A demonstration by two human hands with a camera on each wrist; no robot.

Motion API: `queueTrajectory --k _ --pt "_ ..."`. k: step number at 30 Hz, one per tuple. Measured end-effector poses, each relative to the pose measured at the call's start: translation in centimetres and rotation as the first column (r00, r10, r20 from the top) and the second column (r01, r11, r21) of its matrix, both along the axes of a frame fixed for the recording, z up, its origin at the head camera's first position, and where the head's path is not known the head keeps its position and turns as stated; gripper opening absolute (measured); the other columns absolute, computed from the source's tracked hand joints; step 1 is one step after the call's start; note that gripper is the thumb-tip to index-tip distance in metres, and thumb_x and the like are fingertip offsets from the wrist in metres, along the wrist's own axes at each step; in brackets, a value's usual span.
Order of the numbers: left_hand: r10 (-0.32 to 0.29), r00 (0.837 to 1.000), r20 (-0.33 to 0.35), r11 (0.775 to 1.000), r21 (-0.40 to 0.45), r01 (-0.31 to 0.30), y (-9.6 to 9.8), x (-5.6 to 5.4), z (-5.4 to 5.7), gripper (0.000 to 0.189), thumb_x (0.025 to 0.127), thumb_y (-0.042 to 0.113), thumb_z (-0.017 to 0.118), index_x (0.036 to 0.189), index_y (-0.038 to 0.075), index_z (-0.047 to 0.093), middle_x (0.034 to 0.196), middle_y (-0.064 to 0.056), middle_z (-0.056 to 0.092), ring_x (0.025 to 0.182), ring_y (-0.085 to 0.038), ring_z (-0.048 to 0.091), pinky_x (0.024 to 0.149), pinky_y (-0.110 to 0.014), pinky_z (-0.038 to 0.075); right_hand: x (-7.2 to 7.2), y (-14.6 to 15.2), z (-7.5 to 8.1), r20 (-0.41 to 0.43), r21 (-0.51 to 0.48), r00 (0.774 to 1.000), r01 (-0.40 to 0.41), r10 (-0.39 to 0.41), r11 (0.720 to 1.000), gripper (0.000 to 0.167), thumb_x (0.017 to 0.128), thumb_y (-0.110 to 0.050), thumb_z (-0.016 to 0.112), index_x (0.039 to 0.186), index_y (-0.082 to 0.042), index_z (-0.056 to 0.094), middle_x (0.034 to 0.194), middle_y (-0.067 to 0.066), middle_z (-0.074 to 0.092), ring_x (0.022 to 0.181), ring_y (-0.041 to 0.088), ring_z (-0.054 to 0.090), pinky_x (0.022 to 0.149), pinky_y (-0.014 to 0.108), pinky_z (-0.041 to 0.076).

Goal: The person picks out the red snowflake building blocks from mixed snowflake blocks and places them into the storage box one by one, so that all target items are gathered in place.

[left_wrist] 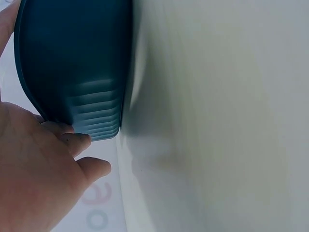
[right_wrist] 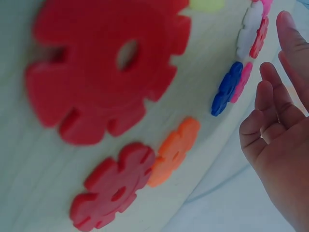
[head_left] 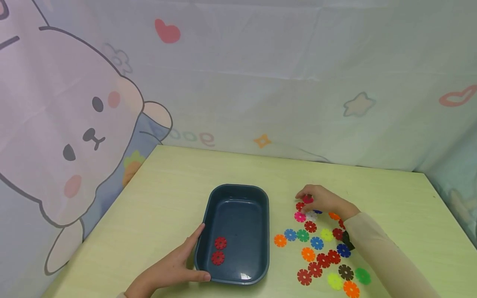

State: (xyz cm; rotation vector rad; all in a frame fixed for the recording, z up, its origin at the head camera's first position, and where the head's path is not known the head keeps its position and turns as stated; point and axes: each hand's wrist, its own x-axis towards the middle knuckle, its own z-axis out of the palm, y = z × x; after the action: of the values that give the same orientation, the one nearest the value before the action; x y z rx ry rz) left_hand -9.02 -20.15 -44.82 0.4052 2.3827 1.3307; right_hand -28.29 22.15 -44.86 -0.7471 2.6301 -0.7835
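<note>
A dark blue plastic basin [head_left: 238, 198] sits on the table with two red notched discs [head_left: 220, 243] inside it. My left hand [head_left: 175, 265] spans the basin's near left corner, thumb along the near side and fingers along the left side. In the left wrist view, the fingers [left_wrist: 77, 142] rest against the outer wall. My right hand [head_left: 322, 200] hovers over the far end of the scattered discs, thumb and fingers apart. Below it lie a pinkish-red disc [head_left: 308, 199], a red disc [head_left: 300, 206], a pink disc [head_left: 299, 216] and a white disc [right_wrist: 249, 29].
Several notched discs in mixed colours, among them an orange disc [head_left: 280, 240], a green disc [head_left: 362, 276] and a brown disc [head_left: 345, 272], spread right of the basin. The right sleeve [head_left: 387, 252] covers some. A printed cloth [head_left: 261, 74] hangs behind the table [head_left: 156, 198].
</note>
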Motion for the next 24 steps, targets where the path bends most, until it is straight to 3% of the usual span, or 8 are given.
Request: queueTrajectory --k 24 --pt "0.000 1.000 0.000 1.000 0.001 0.000 0.07 0.10 0.01 0.114 0.078 0.032 0.081 0.156 0.024 -0.001 0.162 -0.006 0.003 0.147 -0.036 0.002 0.111 -0.066 0.011 -0.93 0.74 -0.72 0.001 0.063 1.000 -0.027 0.027 0.998 0.022 0.082 -0.018 0.077 0.103 -0.013 0.074 0.099 0.000 0.058 0.098 0.023 0.053 0.093 0.046 0.047"
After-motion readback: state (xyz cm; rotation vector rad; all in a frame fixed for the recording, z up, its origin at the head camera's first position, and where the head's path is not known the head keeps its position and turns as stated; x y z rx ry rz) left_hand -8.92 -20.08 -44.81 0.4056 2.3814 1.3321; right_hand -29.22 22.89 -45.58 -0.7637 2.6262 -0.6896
